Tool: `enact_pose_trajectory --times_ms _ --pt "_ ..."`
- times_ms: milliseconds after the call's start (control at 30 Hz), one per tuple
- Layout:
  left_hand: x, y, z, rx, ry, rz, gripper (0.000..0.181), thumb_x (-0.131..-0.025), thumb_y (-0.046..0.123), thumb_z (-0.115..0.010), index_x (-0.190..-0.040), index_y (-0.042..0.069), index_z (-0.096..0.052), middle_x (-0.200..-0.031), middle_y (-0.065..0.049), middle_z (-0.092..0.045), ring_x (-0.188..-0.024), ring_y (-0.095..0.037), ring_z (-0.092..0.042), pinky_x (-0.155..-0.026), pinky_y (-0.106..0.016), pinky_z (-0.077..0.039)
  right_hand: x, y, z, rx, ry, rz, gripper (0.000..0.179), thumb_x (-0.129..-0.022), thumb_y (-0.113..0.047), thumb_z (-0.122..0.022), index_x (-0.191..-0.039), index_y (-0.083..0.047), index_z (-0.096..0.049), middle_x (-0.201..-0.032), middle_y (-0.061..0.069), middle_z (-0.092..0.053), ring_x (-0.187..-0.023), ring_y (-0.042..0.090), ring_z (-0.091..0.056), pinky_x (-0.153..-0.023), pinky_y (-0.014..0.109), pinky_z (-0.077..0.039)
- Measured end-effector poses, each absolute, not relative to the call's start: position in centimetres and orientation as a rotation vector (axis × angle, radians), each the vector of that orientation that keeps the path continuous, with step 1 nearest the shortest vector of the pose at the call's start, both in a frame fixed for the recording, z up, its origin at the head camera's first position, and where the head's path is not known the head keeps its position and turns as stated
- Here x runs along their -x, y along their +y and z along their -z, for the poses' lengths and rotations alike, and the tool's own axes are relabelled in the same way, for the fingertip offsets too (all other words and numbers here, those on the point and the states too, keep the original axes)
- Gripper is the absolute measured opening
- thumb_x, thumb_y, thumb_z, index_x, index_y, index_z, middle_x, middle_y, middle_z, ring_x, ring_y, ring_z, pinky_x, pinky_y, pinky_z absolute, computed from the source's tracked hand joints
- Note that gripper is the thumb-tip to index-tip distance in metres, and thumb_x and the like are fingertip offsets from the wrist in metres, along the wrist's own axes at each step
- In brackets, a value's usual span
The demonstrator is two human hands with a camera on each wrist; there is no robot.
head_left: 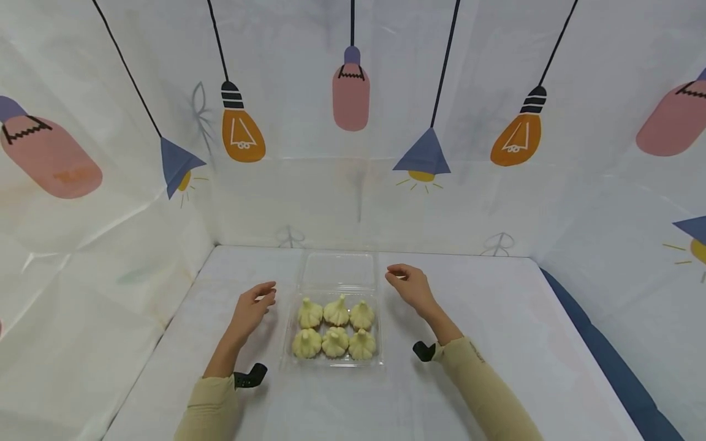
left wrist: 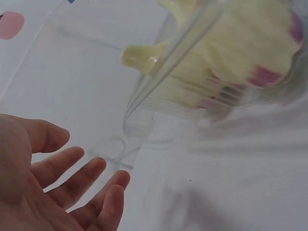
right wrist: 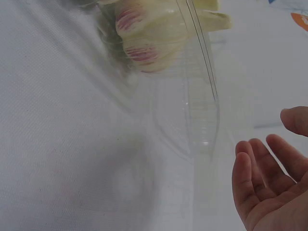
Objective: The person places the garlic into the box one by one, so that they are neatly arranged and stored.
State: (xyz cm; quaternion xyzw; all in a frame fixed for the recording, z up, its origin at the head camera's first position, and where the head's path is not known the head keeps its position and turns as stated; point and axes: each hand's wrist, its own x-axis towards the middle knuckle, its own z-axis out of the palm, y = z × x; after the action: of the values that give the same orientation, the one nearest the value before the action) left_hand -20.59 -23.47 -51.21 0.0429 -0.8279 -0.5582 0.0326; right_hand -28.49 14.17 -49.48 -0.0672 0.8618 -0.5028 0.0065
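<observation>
A clear plastic clamshell box (head_left: 336, 362) sits on the white table, its lid (head_left: 339, 269) folded back toward the wall. Inside, several pale garlic bulbs (head_left: 336, 312) stand in two rows with their stems up; purple patches show on the bulbs (left wrist: 260, 53) in the left wrist view. To the left of the box hovers my left hand (head_left: 252, 311), fingers loosely bent and holding nothing. My right hand (head_left: 410, 286) is beside the lid on the right, its fingers relaxed and apart from the plastic (right wrist: 204, 120).
The white-covered table (head_left: 463, 294) reaches back to a white sheet wall (head_left: 287, 202) printed with lamps and bulbs. More sheeting hangs at both sides. Dark blue fabric (head_left: 612, 361) lies along the table's right edge. A black wrist camera (head_left: 250, 375) sticks out from the left sleeve.
</observation>
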Motion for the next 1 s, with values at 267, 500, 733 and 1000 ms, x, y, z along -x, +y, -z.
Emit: enact_pose_trajectory --times_ms 267,500,733,1000 --pt "22.8 -23.1 51.6 -0.098 -2.679 1.705 0.044 -0.102 0.021 -0.051 -0.138 -0.003 -0.05 -0.129 -0.024 -0.054 -0.108 -0.038 -0.06 -0.085 -0.045 -0.05 29.8 13.7 51.6 0.148 2.573 1.629 0.042 -0.093 -0.021 -0.066 -0.127 0.003 -0.06 -0.113 0.015 -0.065 -0.091 0.025 -0.066 -0.072 0.033 -0.053" --pt "24.3 -22.4 53.1 -0.117 -2.732 1.766 0.045 -0.102 0.018 -0.048 -0.141 -0.005 -0.045 -0.136 -0.026 -0.049 -0.109 -0.038 -0.06 -0.087 -0.045 -0.049 29.6 13.3 53.1 0.112 2.424 1.768 0.049 -0.092 -0.019 -0.066 -0.128 0.012 -0.054 -0.105 0.018 -0.067 -0.085 0.028 -0.066 -0.072 0.036 -0.053" --pt "26.0 -22.0 53.1 -0.122 -2.768 1.813 0.048 -0.104 0.021 -0.045 -0.143 -0.006 -0.04 -0.14 -0.028 -0.045 -0.108 -0.037 -0.061 -0.089 -0.045 -0.049 30.7 13.0 53.7 0.005 2.366 1.758 0.04 -0.093 -0.02 -0.066 -0.124 0.004 -0.062 -0.108 0.016 -0.068 -0.088 0.024 -0.066 -0.075 0.038 -0.053" --pt "26.9 -21.9 53.2 -0.157 -2.748 1.86 0.05 -0.102 0.023 -0.05 -0.144 -0.002 -0.042 -0.133 -0.024 -0.054 -0.092 -0.023 -0.063 -0.078 -0.037 -0.051 31.8 12.6 53.9 -0.079 2.338 1.76 0.033 -0.092 -0.019 -0.067 -0.118 0.002 -0.066 -0.105 0.012 -0.068 -0.085 0.02 -0.065 -0.074 0.033 -0.053"
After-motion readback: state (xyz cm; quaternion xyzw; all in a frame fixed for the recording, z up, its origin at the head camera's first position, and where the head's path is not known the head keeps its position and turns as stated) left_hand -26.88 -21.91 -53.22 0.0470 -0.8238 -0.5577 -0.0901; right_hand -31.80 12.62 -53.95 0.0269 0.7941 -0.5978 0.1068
